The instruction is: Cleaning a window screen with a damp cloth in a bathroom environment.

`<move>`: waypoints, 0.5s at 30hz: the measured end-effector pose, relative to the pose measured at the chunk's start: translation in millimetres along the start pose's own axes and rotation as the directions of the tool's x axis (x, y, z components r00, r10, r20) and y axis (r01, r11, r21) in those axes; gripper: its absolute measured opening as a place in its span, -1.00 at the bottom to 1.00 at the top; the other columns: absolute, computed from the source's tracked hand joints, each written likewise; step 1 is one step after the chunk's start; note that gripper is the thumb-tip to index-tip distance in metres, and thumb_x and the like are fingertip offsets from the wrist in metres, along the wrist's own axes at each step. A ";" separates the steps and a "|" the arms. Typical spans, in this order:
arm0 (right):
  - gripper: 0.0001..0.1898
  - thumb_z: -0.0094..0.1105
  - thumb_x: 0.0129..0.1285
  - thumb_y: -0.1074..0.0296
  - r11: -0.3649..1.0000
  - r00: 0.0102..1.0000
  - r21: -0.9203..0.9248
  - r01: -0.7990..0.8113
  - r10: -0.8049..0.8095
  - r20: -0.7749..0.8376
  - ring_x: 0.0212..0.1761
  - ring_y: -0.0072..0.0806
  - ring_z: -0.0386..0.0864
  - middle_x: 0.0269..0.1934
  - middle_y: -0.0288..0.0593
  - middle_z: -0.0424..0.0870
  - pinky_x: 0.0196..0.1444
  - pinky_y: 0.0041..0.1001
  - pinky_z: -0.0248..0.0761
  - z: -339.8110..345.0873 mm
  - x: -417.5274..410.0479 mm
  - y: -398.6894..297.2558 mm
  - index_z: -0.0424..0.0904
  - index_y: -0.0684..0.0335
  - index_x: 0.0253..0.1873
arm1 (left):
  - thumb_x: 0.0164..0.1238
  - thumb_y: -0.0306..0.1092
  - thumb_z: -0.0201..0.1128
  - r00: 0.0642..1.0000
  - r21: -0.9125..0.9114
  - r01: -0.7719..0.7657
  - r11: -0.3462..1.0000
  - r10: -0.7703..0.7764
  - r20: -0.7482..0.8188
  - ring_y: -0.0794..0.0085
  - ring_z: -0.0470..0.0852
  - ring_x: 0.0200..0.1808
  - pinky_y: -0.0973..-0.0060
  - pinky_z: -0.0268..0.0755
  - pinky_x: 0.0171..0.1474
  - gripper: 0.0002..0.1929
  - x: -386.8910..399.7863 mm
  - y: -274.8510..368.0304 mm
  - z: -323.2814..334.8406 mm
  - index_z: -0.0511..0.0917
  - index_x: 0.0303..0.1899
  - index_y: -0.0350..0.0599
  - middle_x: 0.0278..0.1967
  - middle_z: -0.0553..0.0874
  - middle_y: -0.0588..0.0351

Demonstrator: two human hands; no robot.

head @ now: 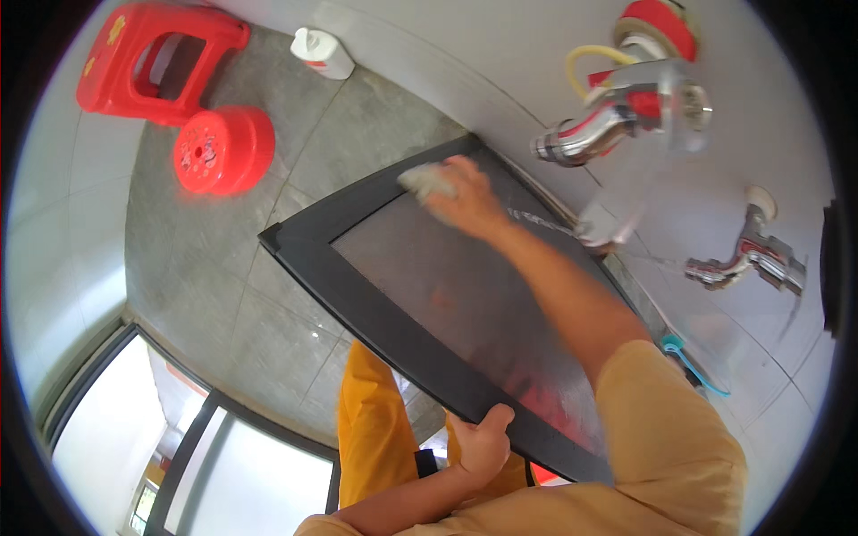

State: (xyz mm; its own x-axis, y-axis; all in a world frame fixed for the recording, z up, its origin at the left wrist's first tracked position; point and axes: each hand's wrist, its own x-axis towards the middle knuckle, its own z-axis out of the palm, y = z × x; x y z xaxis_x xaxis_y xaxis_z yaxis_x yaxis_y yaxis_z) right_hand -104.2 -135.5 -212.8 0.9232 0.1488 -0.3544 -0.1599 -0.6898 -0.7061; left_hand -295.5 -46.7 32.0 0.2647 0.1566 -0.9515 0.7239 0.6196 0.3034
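A large dark-grey framed mesh screen [362,311] leans at a slant before me, its far top corner close to the tiled wall. My left hand [481,443] grips the near edge of the frame, thumb on its upper face. Across the panel, my right hand [466,201] holds a pale cloth or sponge [425,182] against the far frame bar, where it meets the mesh [395,248]. Blur hides whether that pad is cloth or sponge. Wet streaks and a reddish reflection show on the mesh near my right arm.
Two chrome taps [596,137] [744,261] jut from the right wall. A blue-handled brush [697,372] lies below them. Red plastic stools [224,151] [161,63] and a white plastic jug [323,53] stand on the grey tiled floor [201,254]. A sliding door [248,469] is at lower left.
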 end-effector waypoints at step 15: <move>-0.45 0.36 0.05 -0.03 0.943 0.956 0.212 -0.256 0.279 -0.086 0.15 -0.07 0.44 0.16 0.03 0.42 0.23 -0.19 0.28 22.1 26.1 -10.9 0.57 0.11 0.12 | -0.05 -0.66 0.16 0.995 -0.050 0.096 0.994 -0.094 0.041 0.53 0.50 -0.37 0.57 0.38 -0.29 -0.76 9.1 4.0 -16.7 0.45 -0.29 -0.16 -0.39 0.52 0.24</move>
State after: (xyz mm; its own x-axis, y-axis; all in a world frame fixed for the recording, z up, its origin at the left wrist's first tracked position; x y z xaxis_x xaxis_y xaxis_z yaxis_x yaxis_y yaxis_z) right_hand -86.0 -108.5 -227.9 0.8685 -0.1113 -0.4830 -0.4612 -0.5388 -0.7050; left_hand -300.8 -29.9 23.7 0.2215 0.0655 -0.9729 0.7134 0.6693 0.2075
